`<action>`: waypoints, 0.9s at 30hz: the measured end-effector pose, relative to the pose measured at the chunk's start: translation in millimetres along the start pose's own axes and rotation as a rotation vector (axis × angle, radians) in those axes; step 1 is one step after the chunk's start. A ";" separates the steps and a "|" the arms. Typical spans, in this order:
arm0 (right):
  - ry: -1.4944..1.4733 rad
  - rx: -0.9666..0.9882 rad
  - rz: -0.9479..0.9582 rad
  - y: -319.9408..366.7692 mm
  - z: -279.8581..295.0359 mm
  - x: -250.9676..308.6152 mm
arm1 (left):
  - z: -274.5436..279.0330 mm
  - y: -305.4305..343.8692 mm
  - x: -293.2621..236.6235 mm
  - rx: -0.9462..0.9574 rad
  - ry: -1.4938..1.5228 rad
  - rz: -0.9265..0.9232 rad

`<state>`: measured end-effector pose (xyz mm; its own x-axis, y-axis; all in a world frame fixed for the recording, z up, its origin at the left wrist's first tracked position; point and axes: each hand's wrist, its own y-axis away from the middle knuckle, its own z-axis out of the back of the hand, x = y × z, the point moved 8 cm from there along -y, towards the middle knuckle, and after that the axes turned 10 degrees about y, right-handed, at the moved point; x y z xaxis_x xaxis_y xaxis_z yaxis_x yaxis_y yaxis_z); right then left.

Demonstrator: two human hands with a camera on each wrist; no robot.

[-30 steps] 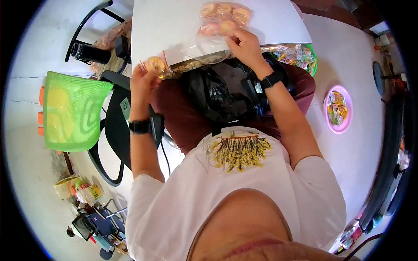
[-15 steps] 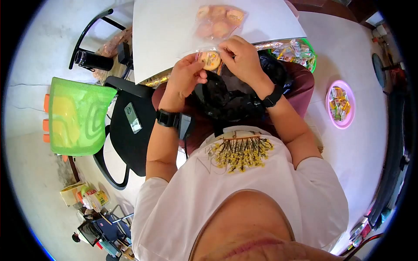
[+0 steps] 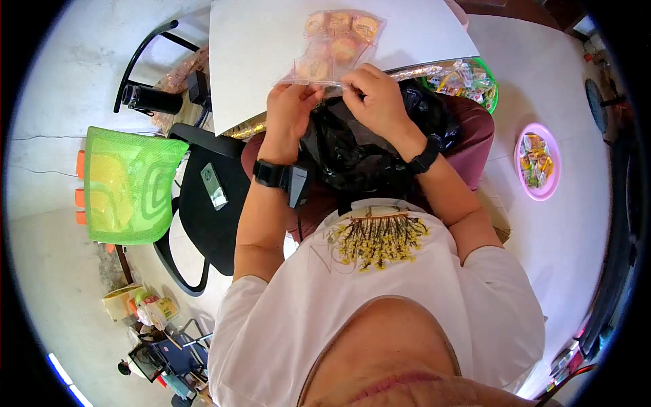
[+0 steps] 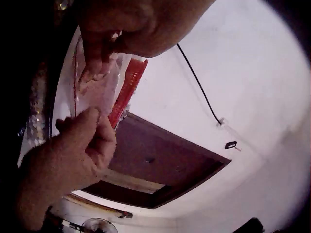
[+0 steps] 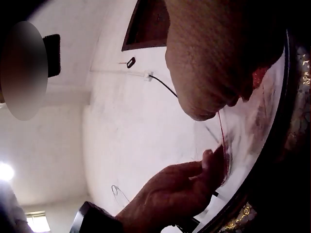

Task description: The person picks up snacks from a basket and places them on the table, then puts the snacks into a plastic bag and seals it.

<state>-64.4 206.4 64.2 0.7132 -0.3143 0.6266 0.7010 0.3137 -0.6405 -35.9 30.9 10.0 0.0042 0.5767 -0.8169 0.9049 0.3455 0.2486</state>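
A clear plastic bag (image 3: 325, 53) of round, individually wrapped cookies lies on the white table, its mouth toward the person. One wrapped cookie (image 3: 313, 66) is inside near that mouth. My left hand (image 3: 290, 114) pinches the left end of the bag's edge. At the other end, my right hand (image 3: 377, 96) grips the same edge between thumb and curled fingers. A red line runs along the stretched edge between the hands in the right wrist view, where the left hand (image 5: 177, 191) is below and the right hand (image 5: 214, 63) above.
A black plastic bag (image 3: 359, 152) lies on the lap below the table edge. Wrapped snacks fill a green-rimmed basket (image 3: 497, 88) at the right, and a pink basin (image 3: 556, 166) stands on the floor. A black chair (image 3: 210, 210) with a phone (image 3: 213, 186) on it is at the left.
My left hand has brought a wrapped cookie from the left to the bag's mouth; the cookie now lies inside. Both hands hold the bag's edge.
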 end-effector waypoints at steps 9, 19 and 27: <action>-0.020 -0.002 0.003 -3.6 -4.1 7.7 | -40.6 -51.2 25.1 0.239 0.139 0.006; -0.014 0.033 0.011 2.9 -6.1 2.1 | -15.5 -53.4 23.1 0.081 -0.007 -0.185; -0.019 0.032 0.013 4.9 -7.5 0.6 | -42.7 -25.9 15.5 0.259 -0.159 -0.349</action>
<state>-60.6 201.1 58.1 0.7223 -0.2925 0.6267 0.6909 0.3463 -0.6346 -77.5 62.6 13.1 -0.2726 0.3307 -0.9035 0.9402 0.2909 -0.1772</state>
